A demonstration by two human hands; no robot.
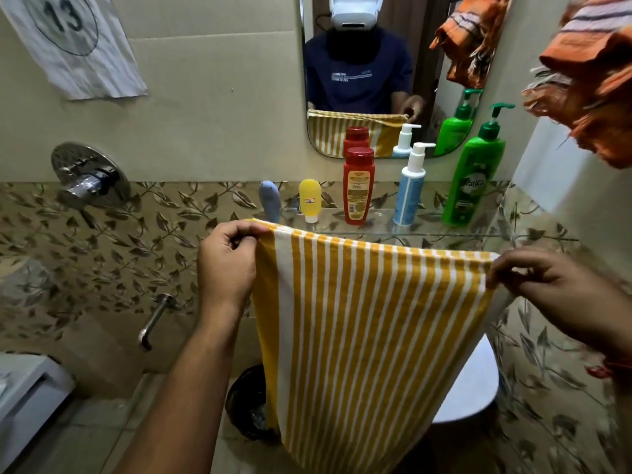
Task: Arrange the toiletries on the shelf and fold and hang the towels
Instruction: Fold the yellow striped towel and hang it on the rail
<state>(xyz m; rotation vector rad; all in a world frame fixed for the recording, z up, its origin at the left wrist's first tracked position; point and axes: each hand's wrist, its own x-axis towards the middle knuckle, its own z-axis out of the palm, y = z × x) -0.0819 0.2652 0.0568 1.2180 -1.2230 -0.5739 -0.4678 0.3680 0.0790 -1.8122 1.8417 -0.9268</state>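
Towel-folding step in hand: yellow striped towel [369,319] held up at 6 o'clock below the glass shelf [427,230], left hand [227,265] and right hand [543,282] each pinching a top corner (toiletries already upright); next, probably corners together, edges matched

Five toiletry containers stand on the clear glass shelf [427,232]: one blue-grey tube [270,201], one yellow tube [310,200], one red bottle [358,186], one white-and-blue pump bottle [410,186], one green pump bottle [473,176]. Two towels: one yellow-and-white striped towel [369,330] below the shelf, one orange striped towel [595,80] above it.
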